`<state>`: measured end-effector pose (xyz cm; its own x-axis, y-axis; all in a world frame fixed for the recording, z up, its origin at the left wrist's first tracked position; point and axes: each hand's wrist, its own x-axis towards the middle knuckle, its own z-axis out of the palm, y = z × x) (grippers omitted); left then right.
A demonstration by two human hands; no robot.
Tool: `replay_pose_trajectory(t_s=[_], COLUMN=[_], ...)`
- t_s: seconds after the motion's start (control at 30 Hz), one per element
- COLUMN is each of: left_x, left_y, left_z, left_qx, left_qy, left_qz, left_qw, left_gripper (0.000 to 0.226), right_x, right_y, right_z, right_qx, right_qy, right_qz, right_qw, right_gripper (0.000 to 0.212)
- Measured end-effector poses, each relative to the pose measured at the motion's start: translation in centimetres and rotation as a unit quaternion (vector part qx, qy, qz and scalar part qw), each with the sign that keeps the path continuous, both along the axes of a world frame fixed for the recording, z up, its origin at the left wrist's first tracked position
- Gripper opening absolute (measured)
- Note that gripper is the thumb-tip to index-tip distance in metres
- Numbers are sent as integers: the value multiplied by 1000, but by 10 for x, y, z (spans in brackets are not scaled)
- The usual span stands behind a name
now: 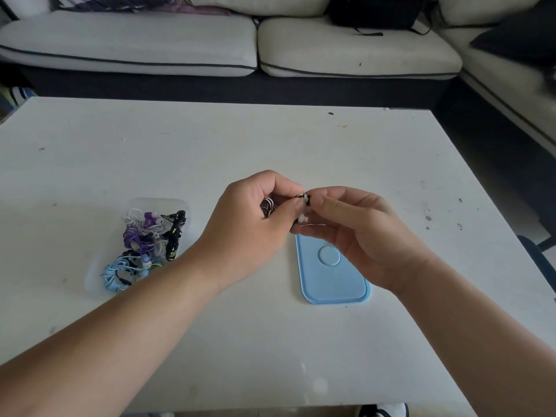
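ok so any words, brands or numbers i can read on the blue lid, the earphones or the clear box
No readable text anywhere.
blue lid: only a raised ring, no lettering.
black earphones in the clear box: pale marks on the inline piece, too small and blurred to read.
black and white earphones pinched between left hand and right hand: no lettering shows.

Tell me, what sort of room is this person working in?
Probably a home living room: a pale cushioned sofa runs behind a white table, and a dark bag sits on its cushions. The left hand and right hand pinch an earphone near a clear box of coiled earphones.
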<state>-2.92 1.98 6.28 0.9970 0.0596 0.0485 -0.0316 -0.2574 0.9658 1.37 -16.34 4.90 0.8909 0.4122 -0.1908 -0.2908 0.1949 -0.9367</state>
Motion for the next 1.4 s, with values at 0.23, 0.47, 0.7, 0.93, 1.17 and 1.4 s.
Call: replay_pose_trajectory(t_s=[0.23, 0.47, 0.7, 0.93, 1.17, 1.4], left_x=[-2, -1, -2, -2, 2, 7], left_y=[0, -1, -1, -1, -8, -24], left_z=[2, 4, 2, 1, -3, -10], left_qx=[-3, -25, -15, -9, -68, -111], left_qy=[30, 35, -8, 3, 85, 216], left_qz=[-18, 6, 12, 4, 44, 58], left_qw=[999, 999, 1000, 1000, 993, 968], left_gripper=[14, 10, 12, 12, 13, 12], right_x=[-1, -7, -1, 0, 7, 20], right_y=[1, 7, 1, 2, -16, -41], right_z=[0, 0, -3, -8, -7, -60], right_qx=[-86, -81, 3, 19, -78, -495], right_qy=[-72, -74, -14, -4, 19, -89], right_qz=[-48, -69, -28, -19, -96, -101], right_qw=[992, 992, 1000, 1000, 992, 858], right_gripper=[9, 15, 30, 39, 18, 9])
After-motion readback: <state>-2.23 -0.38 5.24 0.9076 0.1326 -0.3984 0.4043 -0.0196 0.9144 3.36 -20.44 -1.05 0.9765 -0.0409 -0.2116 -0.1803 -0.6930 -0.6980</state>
